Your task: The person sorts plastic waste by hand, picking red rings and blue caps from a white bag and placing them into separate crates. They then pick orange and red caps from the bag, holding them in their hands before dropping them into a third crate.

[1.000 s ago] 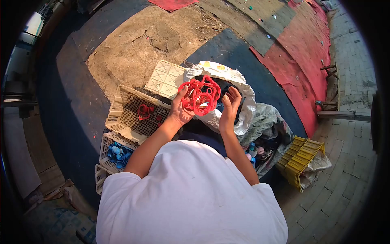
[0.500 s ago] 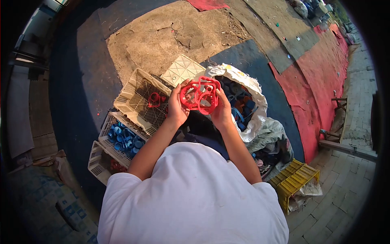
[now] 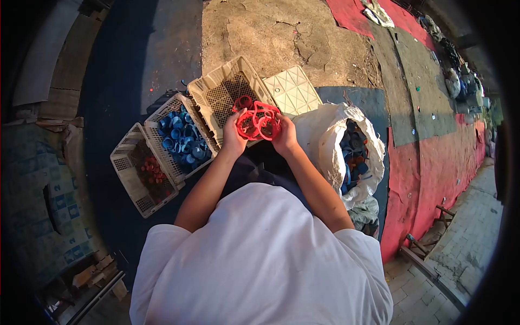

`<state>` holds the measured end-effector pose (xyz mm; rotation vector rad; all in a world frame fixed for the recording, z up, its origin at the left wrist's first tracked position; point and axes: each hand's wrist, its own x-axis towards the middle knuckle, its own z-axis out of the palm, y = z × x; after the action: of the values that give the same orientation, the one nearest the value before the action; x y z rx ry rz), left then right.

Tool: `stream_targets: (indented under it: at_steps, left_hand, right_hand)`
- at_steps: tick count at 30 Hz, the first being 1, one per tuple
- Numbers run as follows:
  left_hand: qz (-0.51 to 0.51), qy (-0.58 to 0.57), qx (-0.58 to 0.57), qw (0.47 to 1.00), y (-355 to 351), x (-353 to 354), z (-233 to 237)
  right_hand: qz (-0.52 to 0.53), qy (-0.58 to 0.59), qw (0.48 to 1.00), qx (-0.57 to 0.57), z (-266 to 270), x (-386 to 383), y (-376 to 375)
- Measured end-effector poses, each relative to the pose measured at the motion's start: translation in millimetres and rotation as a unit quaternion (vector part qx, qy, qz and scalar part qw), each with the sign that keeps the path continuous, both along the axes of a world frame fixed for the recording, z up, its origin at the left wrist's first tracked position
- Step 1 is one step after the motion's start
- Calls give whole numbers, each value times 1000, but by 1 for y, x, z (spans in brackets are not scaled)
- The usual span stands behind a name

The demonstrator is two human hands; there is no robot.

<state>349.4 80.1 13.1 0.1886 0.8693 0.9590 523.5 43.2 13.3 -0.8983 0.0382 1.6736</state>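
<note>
Both hands, left [image 3: 234, 138] and right [image 3: 285, 140], grasp a clump of red rings [image 3: 258, 121] in their fingers, just over the cream crate's [image 3: 216, 89] near edge; white sack [image 3: 325, 141] beside it.

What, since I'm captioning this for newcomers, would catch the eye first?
The tangle of red plastic rings stands out, held between the left hand and right hand above a beige lattice crate. To its left sits a crate of blue caps; to the right, an open white sack.
</note>
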Motion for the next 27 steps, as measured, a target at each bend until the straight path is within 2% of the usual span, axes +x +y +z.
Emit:
stream_targets:
  at_steps: [1, 5, 6, 9, 12, 14, 19, 21, 24, 27]
  left_hand:
    - [6, 12, 0, 1000, 14, -6, -4]
    - [-32, -68, -34, 997, 46, -35, -18]
    - [-32, -68, -18, 997, 50, -41, -24]
    - [9, -65, -68, 996, 61, -57, -40]
    - [-5, -60, -40, 997, 67, -71, -56]
    - [-27, -29, -50, 998, 68, -80, -63]
    - [-59, -42, -91, 993, 74, -99, -90]
    - [-70, -43, -109, 991, 76, -105, -100]
    - [-100, 19, -156, 983, 75, -108, -108]
    - [-94, -11, -164, 982, 70, -113, -117]
  right_hand:
    - [18, -5, 1000, -3, -7, -6, 11]
    - [71, -39, 996, -21, -17, -20, 52]
    - [81, -45, 995, -27, -20, -29, 55]
    - [109, -74, 991, -40, -23, -50, 75]
    - [159, -98, 982, -39, -40, -60, 87]
    - [140, -120, 979, -85, -50, -68, 89]
    - [139, -117, 971, -156, -68, -81, 113]
    - [159, -146, 961, -171, -64, -85, 114]
    - [182, -168, 952, -177, -72, -82, 116]
    - [199, -178, 949, -169, -85, -75, 109]
